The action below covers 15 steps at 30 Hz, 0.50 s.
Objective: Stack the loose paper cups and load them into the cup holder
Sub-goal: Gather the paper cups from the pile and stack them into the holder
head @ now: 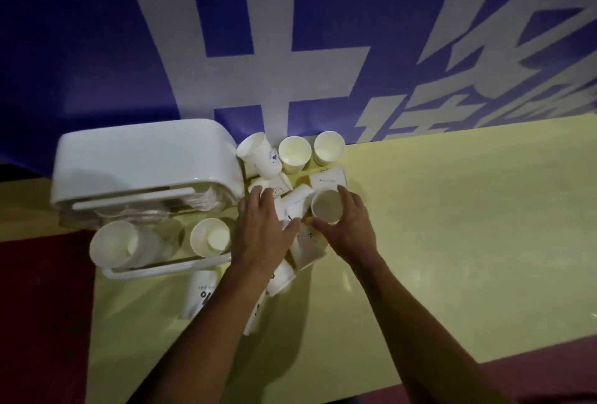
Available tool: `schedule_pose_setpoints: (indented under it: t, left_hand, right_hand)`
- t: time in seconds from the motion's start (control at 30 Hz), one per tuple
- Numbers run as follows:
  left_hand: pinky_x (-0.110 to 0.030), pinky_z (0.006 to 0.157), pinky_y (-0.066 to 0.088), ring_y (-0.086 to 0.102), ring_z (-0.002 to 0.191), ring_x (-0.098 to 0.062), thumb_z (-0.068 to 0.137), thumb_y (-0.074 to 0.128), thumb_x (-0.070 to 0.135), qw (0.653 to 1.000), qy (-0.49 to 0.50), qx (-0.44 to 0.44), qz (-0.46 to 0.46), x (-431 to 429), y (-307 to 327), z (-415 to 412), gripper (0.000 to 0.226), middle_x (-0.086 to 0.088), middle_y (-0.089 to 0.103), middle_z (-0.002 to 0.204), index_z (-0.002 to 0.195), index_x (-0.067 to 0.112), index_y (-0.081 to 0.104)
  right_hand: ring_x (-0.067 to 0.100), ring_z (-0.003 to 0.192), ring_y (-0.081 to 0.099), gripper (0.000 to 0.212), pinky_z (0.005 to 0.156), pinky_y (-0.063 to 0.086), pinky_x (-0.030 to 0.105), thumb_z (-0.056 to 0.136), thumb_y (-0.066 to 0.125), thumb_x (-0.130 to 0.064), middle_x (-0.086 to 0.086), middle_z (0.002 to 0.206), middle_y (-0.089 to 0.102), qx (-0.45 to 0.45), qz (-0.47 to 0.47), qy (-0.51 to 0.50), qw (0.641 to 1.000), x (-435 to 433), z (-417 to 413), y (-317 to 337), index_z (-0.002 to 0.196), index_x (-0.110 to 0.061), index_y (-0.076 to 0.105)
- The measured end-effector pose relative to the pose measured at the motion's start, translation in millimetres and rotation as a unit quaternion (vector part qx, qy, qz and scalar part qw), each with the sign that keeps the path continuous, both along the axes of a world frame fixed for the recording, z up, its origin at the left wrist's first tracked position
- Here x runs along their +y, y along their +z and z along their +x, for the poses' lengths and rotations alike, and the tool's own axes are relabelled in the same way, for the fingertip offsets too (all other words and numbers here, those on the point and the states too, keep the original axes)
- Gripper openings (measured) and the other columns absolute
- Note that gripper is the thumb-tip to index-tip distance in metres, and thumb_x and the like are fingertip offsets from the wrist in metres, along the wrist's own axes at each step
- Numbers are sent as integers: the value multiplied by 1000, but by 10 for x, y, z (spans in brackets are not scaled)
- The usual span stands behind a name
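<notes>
Pale yellow tabletop (452,226) meets a blue banner (80,48) with big white characters. Smooth white paper cups (294,154) lie tumbled beside the glossy, rounded plastic cup holder (142,161). The right hand (352,229) curls round one upright cup (327,208). The left hand (261,229) spreads nearly flat over tipped cups, hiding whatever lies under its palm.

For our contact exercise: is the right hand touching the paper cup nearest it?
Touching. Head view: the right hand curls round the paper cup.
</notes>
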<state>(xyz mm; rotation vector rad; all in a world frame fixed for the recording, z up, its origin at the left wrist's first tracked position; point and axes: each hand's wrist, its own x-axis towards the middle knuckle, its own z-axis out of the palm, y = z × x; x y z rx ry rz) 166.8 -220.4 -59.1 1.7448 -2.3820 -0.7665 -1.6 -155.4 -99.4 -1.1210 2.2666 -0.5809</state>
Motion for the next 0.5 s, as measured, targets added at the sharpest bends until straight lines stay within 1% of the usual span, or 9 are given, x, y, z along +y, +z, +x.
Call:
schedule_pose_setpoints:
  t: [0.07, 0.17, 0.23, 0.3, 0.37, 0.43, 0.5]
  left_hand:
    - [-45, 102, 47, 41, 136, -29, 93, 66, 46, 999, 34, -10, 23, -57, -23, -24, 68, -9, 42, 152, 146, 12, 42]
    - [-42, 93, 48, 53, 124, -31, 96, 62, 42, 996, 73, -5, 54, -133, -39, -59, 57, -11, 50, 140, 141, 11, 46]
    - [-42, 90, 49, 57, 117, -32, 97, 60, 43, 992, 104, -2, 77, -181, -84, -82, 53, -12, 54, 134, 138, 10, 49]
    - [-41, 90, 50, 59, 114, -32, 97, 60, 44, 986, 134, 7, 94, -198, -119, -107, 51, -12, 59, 129, 134, 10, 53]
    - [-39, 90, 49, 61, 115, -32, 95, 63, 44, 981, 160, 15, 107, -204, -139, -127, 49, -11, 63, 126, 131, 11, 57]
    - [-35, 88, 47, 62, 116, -30, 92, 68, 43, 975, 185, 32, 121, -207, -128, -141, 49, -7, 65, 124, 129, 12, 59]
    - [-29, 86, 43, 61, 117, -27, 88, 73, 41, 969, 201, 50, 137, -201, -76, -153, 53, -5, 64, 126, 131, 12, 59]
  right_hand:
    - [29, 133, 50, 91, 102, 50, 47, 80, 78, -58, 4, 150, 50, -2, 6, 11, 1000, -55, -44, -72, 152, -17, 40]
    - [29, 131, 52, 84, 100, 51, 45, 83, 75, -57, 3, 146, 54, -9, 2, 15, 1000, -42, -120, -108, 150, -16, 45]
    - [31, 128, 55, 81, 97, 52, 45, 84, 75, -56, 5, 143, 56, -1, -6, 32, 999, 2, -170, -126, 149, -15, 47]
    - [32, 129, 54, 82, 97, 52, 45, 85, 74, -55, 4, 144, 55, 5, 2, 58, 998, 35, -210, -128, 151, -17, 44]
    - [30, 133, 51, 88, 99, 51, 44, 84, 73, -59, 2, 149, 51, 1, 15, 75, 997, 41, -249, -125, 155, -18, 40]
    - [29, 134, 51, 92, 100, 52, 44, 82, 74, -61, 1, 151, 49, 4, 18, 93, 995, 30, -278, -119, 156, -18, 39]
    - [29, 132, 53, 91, 98, 52, 45, 82, 75, -60, 2, 150, 51, 5, 11, 100, 995, 22, -292, -112, 155, -17, 40]
